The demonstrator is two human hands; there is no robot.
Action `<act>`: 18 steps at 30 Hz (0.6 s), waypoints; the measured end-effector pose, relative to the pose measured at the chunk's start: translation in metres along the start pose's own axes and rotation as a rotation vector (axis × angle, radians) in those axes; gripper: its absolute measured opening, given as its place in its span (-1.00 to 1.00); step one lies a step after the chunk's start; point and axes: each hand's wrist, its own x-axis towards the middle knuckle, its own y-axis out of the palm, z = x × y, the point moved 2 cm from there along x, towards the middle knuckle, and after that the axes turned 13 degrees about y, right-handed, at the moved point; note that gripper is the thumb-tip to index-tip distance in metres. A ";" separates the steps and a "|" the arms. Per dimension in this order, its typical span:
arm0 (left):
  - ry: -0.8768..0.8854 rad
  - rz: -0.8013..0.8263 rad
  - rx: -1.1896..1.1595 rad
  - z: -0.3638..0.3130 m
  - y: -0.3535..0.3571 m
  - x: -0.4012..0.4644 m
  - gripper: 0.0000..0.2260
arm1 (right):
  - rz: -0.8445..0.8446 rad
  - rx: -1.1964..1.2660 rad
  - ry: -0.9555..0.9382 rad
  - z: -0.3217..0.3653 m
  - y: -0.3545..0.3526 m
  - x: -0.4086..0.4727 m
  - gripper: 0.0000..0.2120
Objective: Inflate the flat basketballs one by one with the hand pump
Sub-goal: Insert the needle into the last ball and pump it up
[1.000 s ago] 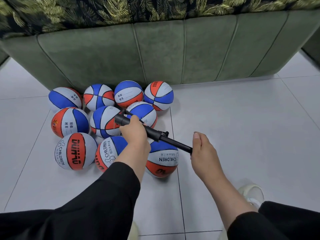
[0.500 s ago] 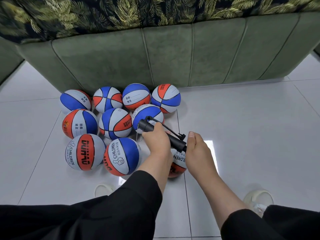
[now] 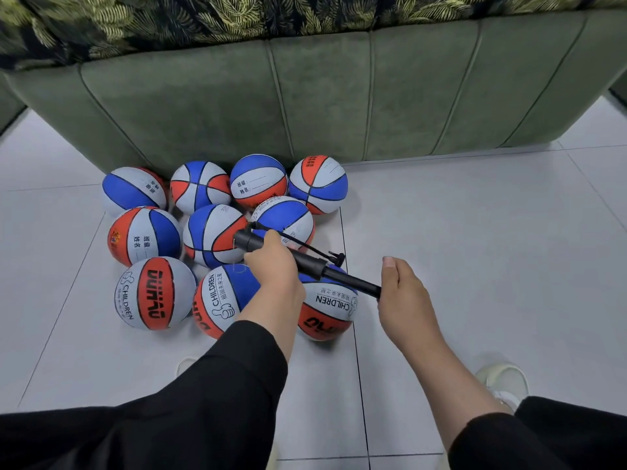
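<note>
Several red, white and blue basketballs (image 3: 154, 293) lie clustered on the white tiled floor in front of a green sofa. My left hand (image 3: 273, 266) grips the barrel of a black hand pump (image 3: 307, 264), held slanted above the balls. My right hand (image 3: 402, 290) grips the handle end of the pump, with the thin rod drawn out between barrel and handle. A thin black hose loops along the barrel's top. Directly under the pump sits a ball marked CHILDREN (image 3: 327, 310); where the hose tip ends is hidden.
The green sofa front (image 3: 322, 96) with a leaf-patterned cover stands right behind the balls. Bare floor tiles (image 3: 475, 232) stretch to the right. My pale shoe (image 3: 504, 381) shows at lower right, and another shoe tip (image 3: 186, 365) beside my left sleeve.
The pump rod was drawn out a second ago, pushed fully in half a second ago, and is drawn out again now as my right hand pulled back to the right.
</note>
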 end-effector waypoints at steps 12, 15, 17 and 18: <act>0.025 0.049 -0.006 0.014 0.010 -0.049 -0.82 | 0.049 -0.002 -0.033 0.015 0.017 -0.013 -0.70; 0.010 0.073 -0.010 0.017 0.006 -0.048 -0.80 | 0.047 -0.022 -0.057 0.015 0.017 -0.016 -0.71; 0.022 0.103 -0.003 0.013 0.006 -0.044 -0.84 | 0.055 -0.019 -0.073 0.016 0.017 -0.019 -0.71; 0.026 0.113 0.000 0.009 0.006 -0.040 -0.83 | 0.060 -0.018 -0.081 0.016 0.016 -0.021 -0.71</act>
